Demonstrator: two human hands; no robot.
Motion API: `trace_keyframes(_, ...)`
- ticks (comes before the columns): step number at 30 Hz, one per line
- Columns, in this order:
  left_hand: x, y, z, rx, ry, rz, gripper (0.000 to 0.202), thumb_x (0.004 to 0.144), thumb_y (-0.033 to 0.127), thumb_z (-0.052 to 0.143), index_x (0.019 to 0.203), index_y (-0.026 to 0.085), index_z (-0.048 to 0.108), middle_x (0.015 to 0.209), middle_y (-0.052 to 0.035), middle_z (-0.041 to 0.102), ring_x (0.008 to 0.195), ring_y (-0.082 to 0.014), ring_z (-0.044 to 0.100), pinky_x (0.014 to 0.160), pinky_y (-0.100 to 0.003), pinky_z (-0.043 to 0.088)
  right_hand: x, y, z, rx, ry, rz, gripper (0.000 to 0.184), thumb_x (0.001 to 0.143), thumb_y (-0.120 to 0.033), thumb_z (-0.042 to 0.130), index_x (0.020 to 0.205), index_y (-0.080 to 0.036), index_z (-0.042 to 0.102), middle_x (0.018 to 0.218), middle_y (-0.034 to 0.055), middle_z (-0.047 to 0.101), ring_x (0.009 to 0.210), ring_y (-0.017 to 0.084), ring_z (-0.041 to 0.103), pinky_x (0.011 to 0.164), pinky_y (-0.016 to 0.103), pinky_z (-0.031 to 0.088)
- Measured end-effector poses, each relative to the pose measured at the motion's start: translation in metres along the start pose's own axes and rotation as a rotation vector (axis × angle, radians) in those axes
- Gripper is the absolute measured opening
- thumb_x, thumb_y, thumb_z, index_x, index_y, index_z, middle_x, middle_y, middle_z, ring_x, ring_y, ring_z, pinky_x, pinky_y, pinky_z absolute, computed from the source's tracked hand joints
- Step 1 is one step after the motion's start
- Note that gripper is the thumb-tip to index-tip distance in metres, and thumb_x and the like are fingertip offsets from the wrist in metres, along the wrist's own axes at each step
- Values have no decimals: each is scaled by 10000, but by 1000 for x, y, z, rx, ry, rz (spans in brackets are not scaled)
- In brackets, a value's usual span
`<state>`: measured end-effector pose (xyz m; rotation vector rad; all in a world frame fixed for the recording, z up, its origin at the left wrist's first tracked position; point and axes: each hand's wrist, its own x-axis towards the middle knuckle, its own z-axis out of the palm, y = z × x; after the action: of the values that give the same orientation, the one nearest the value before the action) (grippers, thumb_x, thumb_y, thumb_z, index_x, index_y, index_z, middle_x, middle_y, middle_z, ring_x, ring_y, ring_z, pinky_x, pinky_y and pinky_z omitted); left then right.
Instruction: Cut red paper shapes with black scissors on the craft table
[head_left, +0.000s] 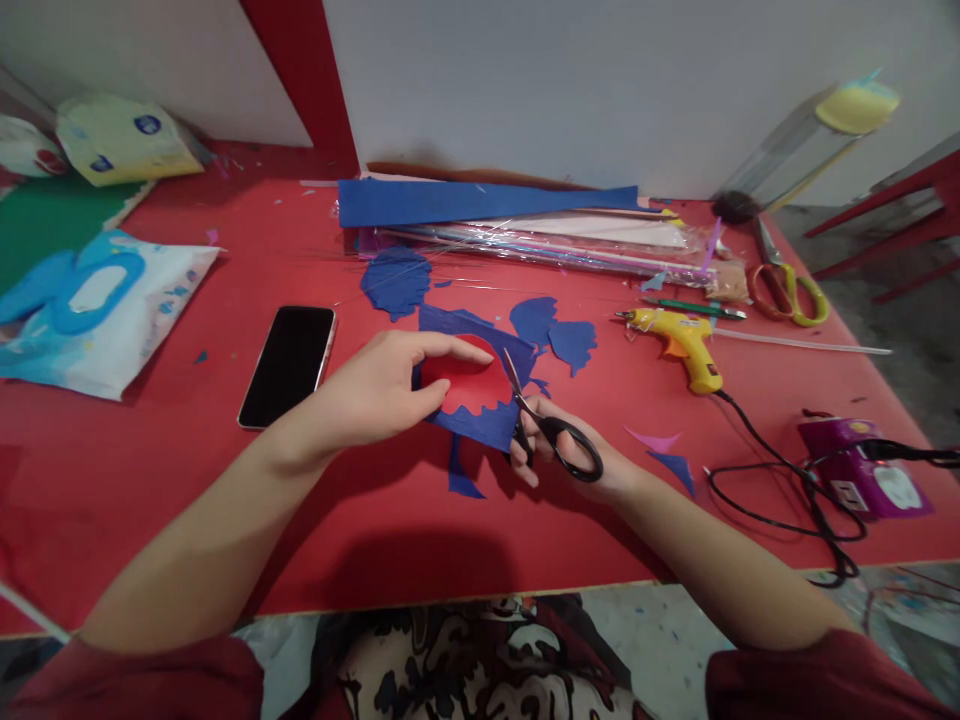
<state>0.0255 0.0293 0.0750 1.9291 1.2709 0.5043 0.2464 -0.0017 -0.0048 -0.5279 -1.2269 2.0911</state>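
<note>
My left hand holds a piece of blue paper at its left side, thumb and index finger reaching over a red scalloped shape. That shape looks like brighter red paper lying on the blue sheet. In my right hand are black-handled scissors, fingers through the handles. Their blades point up and left, at the paper's right edge. Behind the paper lie a scalloped blue cutout and two joined-looking blue cutouts. A narrow blue scrap rests below it.
A phone and a wipes pack lie left on the red table. Right are a yellow glue gun, green cutter, larger scissors and purple power box with cables. Wrapped strips lie behind.
</note>
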Motion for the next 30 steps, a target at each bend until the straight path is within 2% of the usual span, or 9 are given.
trace_keyframes(18,0,1,0,13,5,-22,426,711,83,476,1068,207,672,1123,-20,683,1028,-179,624,930,-281,467,-1,1,1,35,30,13,385,765,-518,631,851,-198,435,707,-37,505,509,70,466,494,227,358)
trace_keyframes(30,-1,4,-2,43,-18,-24,426,716,66,476,1073,195,671,1113,-14,690,1005,-167,633,913,-267,476,-1,1,1,33,10,4,375,782,-522,608,845,-199,427,714,-25,490,539,87,460,498,239,382)
